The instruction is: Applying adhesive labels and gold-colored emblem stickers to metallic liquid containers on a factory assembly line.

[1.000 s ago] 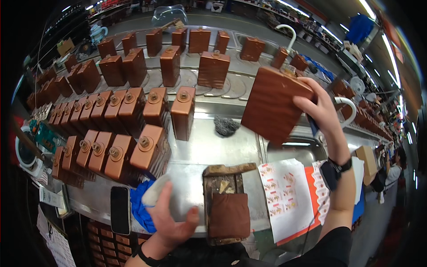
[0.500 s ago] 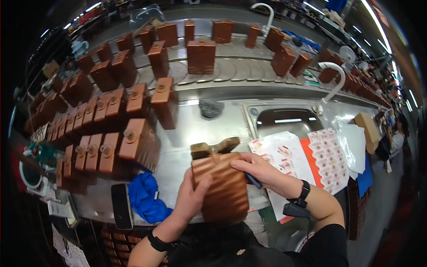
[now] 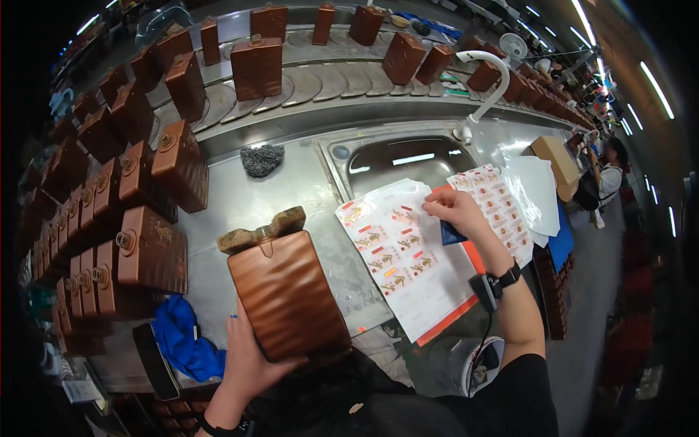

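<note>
A flat rectangular brown bottle (image 3: 291,291) with a wavy, wood-like surface lies tilted in front of me. Its top end rests against a worn, notched brown block (image 3: 247,239). My left hand (image 3: 251,353) grips the bottle around its lower left side, thumb along the bottom edge. Over the upper right of a white sheet of red and gold stickers (image 3: 386,255), my right hand (image 3: 460,216) has its thumb and forefinger closed together at the sheet. A flat dark-blue piece (image 3: 452,234) is tucked under that hand's other fingers. Whether a sticker is between the fingertips is too small to tell.
Similar brown bottles (image 3: 153,247) stand in rows at left, others on the plated conveyor (image 3: 306,84). A steel sink (image 3: 400,164) with a white faucet (image 3: 502,73) lies beyond the stickers. A grey scouring pad (image 3: 262,160), blue cloth (image 3: 186,342) and phone (image 3: 155,364) sit nearby.
My right hand has left the bottle and moved right onto the sticker sheet, carrying the blue piece. My left hand has slid down to the bottle's lower side. The view has turned rightward.
</note>
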The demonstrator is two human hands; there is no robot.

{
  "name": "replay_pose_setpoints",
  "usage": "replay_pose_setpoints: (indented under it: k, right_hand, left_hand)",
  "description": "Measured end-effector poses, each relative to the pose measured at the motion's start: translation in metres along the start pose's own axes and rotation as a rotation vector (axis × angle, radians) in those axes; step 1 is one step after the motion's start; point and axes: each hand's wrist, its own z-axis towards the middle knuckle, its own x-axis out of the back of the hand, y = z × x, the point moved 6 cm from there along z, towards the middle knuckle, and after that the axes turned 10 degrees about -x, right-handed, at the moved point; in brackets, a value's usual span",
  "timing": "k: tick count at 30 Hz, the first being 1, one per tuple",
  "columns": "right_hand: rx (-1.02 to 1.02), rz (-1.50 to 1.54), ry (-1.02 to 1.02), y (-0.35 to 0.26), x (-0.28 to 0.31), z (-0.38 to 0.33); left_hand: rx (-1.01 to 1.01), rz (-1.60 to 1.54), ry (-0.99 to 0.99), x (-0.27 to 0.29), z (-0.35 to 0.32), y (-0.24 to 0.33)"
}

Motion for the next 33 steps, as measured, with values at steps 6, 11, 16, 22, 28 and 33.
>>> replay_pose_setpoints:
  k: [6, 11, 16, 22, 28, 33]
  right_hand:
    - [-0.080, -0.223, 0.177, 0.043, 0.065, -0.005]
    - [-0.208, -0.235, 0.344, 0.109, 0.150, 0.000]
    - [-0.082, -0.165, -0.001, 0.054, 0.086, -0.004]
    - [0.005, -0.583, 0.013, -0.009, 0.010, 0.009]
    - [0.062, -0.623, 0.165, -0.007, 0.007, 0.069]
    - [0.069, -0.546, 0.089, -0.011, 0.004, 0.104]
  left_hand:
    - [0.051, 0.003, 0.157, 0.004, -0.017, -0.008]
    - [-0.285, 0.251, 0.168, 0.044, -0.007, 0.058]
    - [-0.637, 0.368, 0.067, 0.011, 0.026, 0.094]
    - [-0.559, 0.500, 0.035, -0.027, 0.031, 0.074]
    - [-0.175, 0.388, 0.110, -0.012, 0.017, 0.047]
    - [0.032, -0.081, 0.124, -0.003, 0.014, 0.028]
